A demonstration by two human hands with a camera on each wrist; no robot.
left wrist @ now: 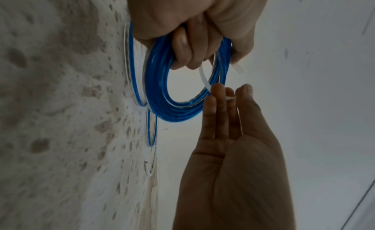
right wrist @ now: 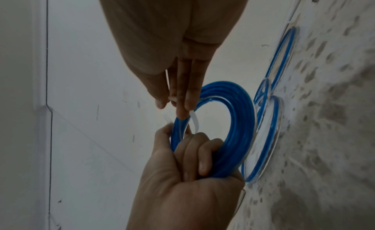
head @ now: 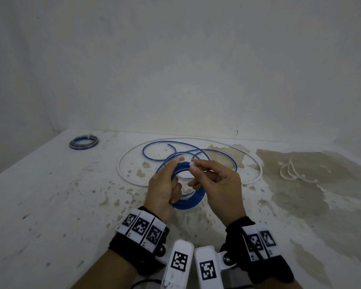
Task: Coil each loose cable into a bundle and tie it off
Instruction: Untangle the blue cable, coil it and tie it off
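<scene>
My left hand (head: 165, 184) grips a coil of blue cable (head: 189, 200), held upright just above the table; its fingers (left wrist: 182, 45) curl through the coil (left wrist: 174, 110). A white zip tie (left wrist: 204, 78) runs across the coil's strands beside the left fingers. My right hand (head: 196, 166) pinches the tie (right wrist: 194, 121) between thumb and fingertips at the coil's upper edge (right wrist: 239, 121). The cable's loose tail (head: 154, 147) still lies in wide loops on the table behind the hands.
A loose white cable (head: 121, 163) lies in a big loop around the blue tail. A tied blue and grey bundle (head: 83, 141) sits at the far left. Several spare white zip ties (head: 290, 172) lie at the right. The peeling white table (head: 50, 205) meets walls behind and left.
</scene>
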